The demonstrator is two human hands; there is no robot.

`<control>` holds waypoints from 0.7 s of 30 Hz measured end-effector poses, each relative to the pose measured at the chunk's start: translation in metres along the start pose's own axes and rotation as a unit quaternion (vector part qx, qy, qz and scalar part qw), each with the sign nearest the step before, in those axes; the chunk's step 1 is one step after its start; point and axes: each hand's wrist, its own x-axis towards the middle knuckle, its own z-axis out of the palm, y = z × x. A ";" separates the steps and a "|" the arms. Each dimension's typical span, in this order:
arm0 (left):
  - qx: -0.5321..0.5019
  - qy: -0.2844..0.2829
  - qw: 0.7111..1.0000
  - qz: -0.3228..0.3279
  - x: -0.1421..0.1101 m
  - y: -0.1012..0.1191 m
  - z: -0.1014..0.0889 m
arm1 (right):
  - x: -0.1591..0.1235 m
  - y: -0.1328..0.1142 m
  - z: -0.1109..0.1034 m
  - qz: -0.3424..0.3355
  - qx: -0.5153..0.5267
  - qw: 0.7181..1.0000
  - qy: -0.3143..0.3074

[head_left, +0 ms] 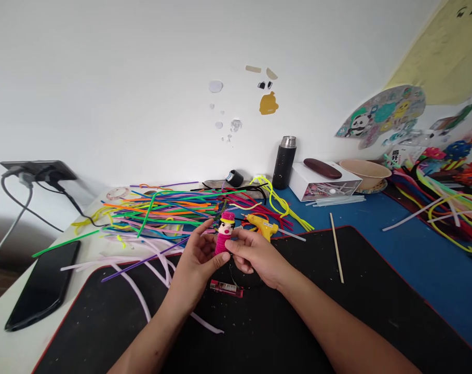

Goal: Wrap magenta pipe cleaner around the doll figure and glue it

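Note:
A small pink pipe-cleaner doll [221,243] with a white face, black hair and a yellow band under a pink top stands upright between my hands, above the black mat. My left hand [194,259] grips its left side, the thumb across its lower front. From the right, my right hand [257,253] pinches it between thumb and fingers. Just below lies a red lighter [227,288] on the mat. Behind my right hand rests a yellow hot glue gun [262,227], a clear glue stick poking out of its back.
Many coloured pipe cleaners [169,208] are spread behind and left of my hands. A phone [44,285] lies at the left, a wooden stick [336,248] on the mat [360,301] at right. At the back stand a black thermos [284,163], a white box [298,182] and a bowl [366,174].

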 end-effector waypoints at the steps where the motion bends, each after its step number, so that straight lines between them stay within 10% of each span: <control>1: 0.006 -0.002 1.000 0.005 0.000 -0.001 0.000 | 0.000 0.000 0.000 0.000 -0.004 1.000 -0.001; 21: -0.040 -0.057 0.994 -0.088 0.000 0.003 -0.004 | 0.002 -0.002 -0.010 -0.032 -0.021 0.999 0.011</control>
